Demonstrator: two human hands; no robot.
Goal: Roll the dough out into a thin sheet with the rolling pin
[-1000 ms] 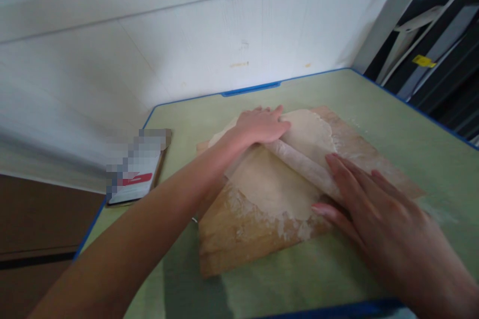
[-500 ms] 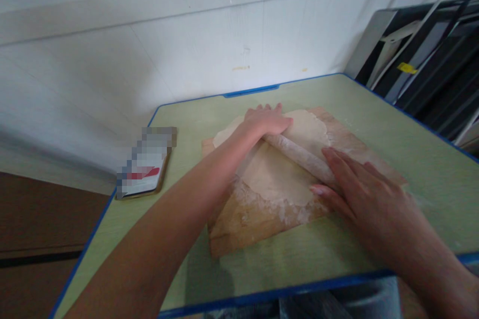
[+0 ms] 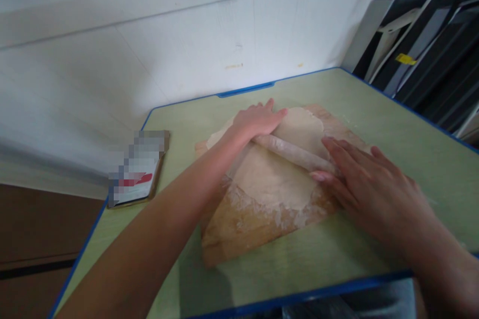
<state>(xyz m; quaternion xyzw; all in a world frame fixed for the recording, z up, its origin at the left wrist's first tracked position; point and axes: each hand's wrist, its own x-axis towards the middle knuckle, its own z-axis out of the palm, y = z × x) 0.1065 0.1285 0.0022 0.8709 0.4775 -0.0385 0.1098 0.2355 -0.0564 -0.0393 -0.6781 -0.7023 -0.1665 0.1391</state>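
Note:
A pale, floury rolling pin [image 3: 288, 152] lies slantwise across a thin, wide sheet of dough [image 3: 275, 184]. The heel of my left hand [image 3: 258, 118] rests on its far left end; the fingers are stretched out and spread above the dough's far side. At the near right end my right hand [image 3: 366, 174] holds the pin, thumb on the near side and fingers on the far side. Under the dough is a wooden board [image 3: 224, 239] dusted with flour. My left forearm covers part of the dough's left side.
The board sits on a light green table [image 3: 172, 159] with a blue edge. A phone [image 3: 144, 174] lies at the left, its screen partly pixelated. Behind is a white wall [image 3: 209, 45]. Dark flat panels [image 3: 441, 50] lean at the far right.
The pin has rolled slightly toward the far left, with both hands moving along on it. My view has shifted a little, so the phone and board appear further left.

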